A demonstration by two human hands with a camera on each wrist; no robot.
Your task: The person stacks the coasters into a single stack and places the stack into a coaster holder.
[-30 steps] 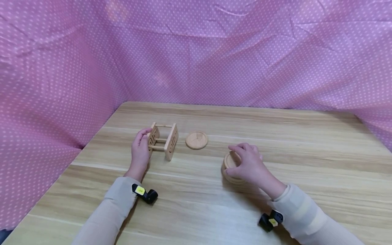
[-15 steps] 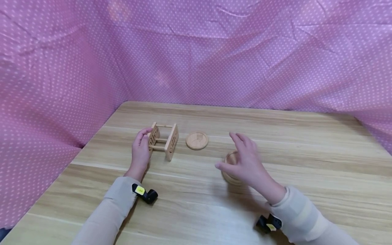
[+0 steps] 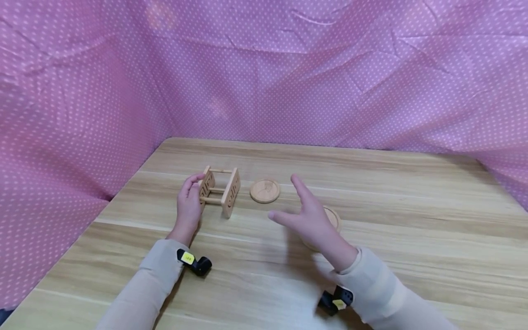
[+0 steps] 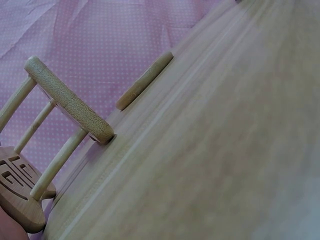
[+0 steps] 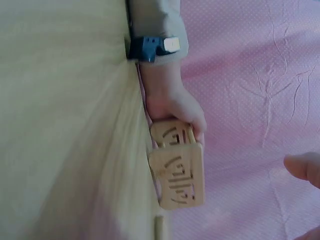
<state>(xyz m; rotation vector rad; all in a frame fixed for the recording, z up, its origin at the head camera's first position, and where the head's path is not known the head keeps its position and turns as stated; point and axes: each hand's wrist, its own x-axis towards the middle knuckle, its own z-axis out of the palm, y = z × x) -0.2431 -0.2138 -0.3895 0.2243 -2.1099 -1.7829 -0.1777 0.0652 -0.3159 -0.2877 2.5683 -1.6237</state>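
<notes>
On the left of the head view, my left hand point(image 3: 189, 206) grips the near-left side panel of a wooden coaster rack point(image 3: 231, 192), which has two carved panels joined by rods. To the rack's right a round wooden coaster point(image 3: 265, 190) lies flat; the left wrist view catches this coaster point(image 4: 145, 82) edge-on. My right hand point(image 3: 311, 220) hovers with thumb and fingers spread, holding nothing, its fingertips pointing toward that coaster. Partly hidden behind it is a stack of round coasters point(image 3: 333, 217). The right wrist view looks across at the rack point(image 5: 177, 175) with the left thumb over its panel.
All of this stands on a wood-grain table point(image 3: 412, 192). A pink dotted cloth point(image 3: 264, 82) hangs along the back and both sides. Each wrist carries a black camera, the left camera point(image 3: 202, 266) close over the tabletop.
My right hand has let go of the coaster stack, spread its fingers and moved left toward the single coaster. The left hand and the rack have stayed in place.
</notes>
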